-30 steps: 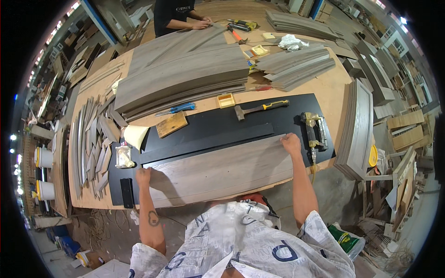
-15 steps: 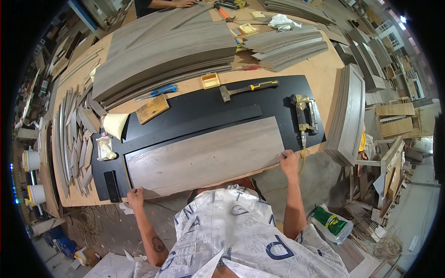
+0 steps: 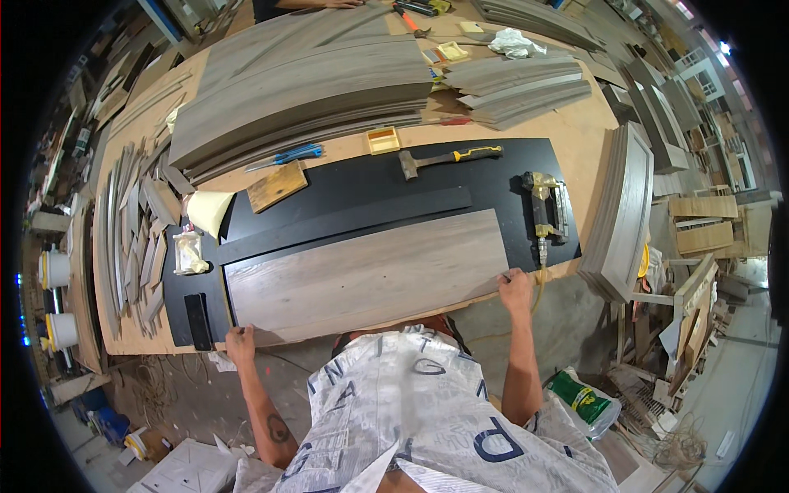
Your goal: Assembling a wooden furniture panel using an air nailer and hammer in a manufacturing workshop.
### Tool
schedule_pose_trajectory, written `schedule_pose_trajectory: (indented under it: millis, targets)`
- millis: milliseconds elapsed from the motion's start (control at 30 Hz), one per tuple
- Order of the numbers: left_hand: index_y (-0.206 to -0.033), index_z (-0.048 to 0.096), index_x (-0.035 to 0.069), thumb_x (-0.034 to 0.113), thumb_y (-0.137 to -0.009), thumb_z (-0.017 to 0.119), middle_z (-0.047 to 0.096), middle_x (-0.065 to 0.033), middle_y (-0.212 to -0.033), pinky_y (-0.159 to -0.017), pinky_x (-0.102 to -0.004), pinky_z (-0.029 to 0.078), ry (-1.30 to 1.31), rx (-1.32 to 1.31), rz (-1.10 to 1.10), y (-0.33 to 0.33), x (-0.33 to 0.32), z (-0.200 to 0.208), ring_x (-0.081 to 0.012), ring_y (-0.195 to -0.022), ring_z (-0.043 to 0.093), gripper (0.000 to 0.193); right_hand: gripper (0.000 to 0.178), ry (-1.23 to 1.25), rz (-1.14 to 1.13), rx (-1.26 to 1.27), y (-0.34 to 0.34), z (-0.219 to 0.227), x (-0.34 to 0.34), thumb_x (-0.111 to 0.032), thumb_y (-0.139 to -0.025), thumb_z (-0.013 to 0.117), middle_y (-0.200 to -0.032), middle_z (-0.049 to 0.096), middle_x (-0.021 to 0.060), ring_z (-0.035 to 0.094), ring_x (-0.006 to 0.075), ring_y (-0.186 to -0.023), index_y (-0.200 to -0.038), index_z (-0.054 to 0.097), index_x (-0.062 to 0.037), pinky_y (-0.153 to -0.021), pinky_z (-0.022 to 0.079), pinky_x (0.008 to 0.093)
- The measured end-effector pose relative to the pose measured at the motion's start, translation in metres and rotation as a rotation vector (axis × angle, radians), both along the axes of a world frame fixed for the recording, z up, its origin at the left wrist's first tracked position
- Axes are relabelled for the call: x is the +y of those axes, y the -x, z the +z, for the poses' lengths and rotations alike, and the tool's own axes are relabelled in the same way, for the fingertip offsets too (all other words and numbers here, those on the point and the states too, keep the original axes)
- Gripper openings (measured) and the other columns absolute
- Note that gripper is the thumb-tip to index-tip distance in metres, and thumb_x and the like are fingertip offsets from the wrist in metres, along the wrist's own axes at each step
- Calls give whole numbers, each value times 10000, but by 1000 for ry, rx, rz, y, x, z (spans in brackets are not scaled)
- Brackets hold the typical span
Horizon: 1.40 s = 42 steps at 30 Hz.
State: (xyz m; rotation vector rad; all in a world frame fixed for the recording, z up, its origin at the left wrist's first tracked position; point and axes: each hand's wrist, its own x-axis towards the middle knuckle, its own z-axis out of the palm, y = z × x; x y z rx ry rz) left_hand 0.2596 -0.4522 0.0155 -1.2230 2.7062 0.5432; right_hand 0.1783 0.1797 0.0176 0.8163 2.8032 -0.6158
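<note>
A long grey wood-grain panel [image 3: 370, 271] lies flat on a black board [image 3: 329, 185] at the near side of the workbench. My left hand [image 3: 241, 344] is closed on its near left corner, fingers pinching the edge. At the near right corner, my right hand [image 3: 515, 289] pinches the panel in the same way. Beyond the panel, a hammer [image 3: 450, 159] with a black and yellow handle rests on the black board. To the right lies a nail gun [image 3: 540, 209] with an air hose running off the near edge.
Stacked grey boards [image 3: 304, 82] fill the far side. Offcuts [image 3: 148, 214] are heaped at the left, near a black phone-like slab [image 3: 198, 321]. A wood block [image 3: 277, 186] and small yellow box [image 3: 382, 140] sit beyond the panel; stacked panels [image 3: 616, 214] stand right. Another person's hand [image 3: 341, 3] shows far off.
The whole view has shifted a little. Both hands keep their hold on the panel's near corners, and no clear movement of the panel on the board shows.
</note>
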Motion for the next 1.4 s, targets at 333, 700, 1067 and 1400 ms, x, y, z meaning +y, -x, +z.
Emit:
schedule_pose_trajectory:
  millis: [333, 700, 1067, 1400]
  targets:
    - [-918, 668, -89, 267, -793, 759, 655, -236, -818, -761, -414, 492, -91, 94, 41, -12, -15, -18, -356, -779, 647, 388, 329, 105, 60, 36, 12, -14, 24, -167, -772, 694, -1032, 660, 283, 626, 439, -1014, -1004, 656, 63, -865, 505, 480]
    - [-766, 622, -86, 236, -775, 761, 601, -185, -636, -631, -423, 457, -20, 247, -13, -4, -1, -1, -331, -587, 548, 350, 378, 123, -8, -58, 23, 8, 23, -252, -665, 826, -917, 687, 246, 675, 404, -895, -878, 663, 14, -789, 532, 445]
    - [-736, 627, -74, 250, -781, 736, 573, -190, -609, -632, -430, 440, -198, 393, -44, 20, -48, -37, -317, -589, 535, 345, 355, 238, 104, 4, 94, 4, 13, -268, -707, 777, -898, 678, 277, 664, 420, -951, -859, 662, 32, -812, 523, 465]
    - [-883, 691, -68, 252, -740, 737, 679, -271, -913, -790, -464, 492, -54, 243, -77, 98, -56, -49, -426, -893, 645, 353, 377, 103, 77, 66, 140, -2, -8, -298, -749, 767, -997, 681, 278, 643, 433, -1012, -895, 683, 39, -856, 514, 479]
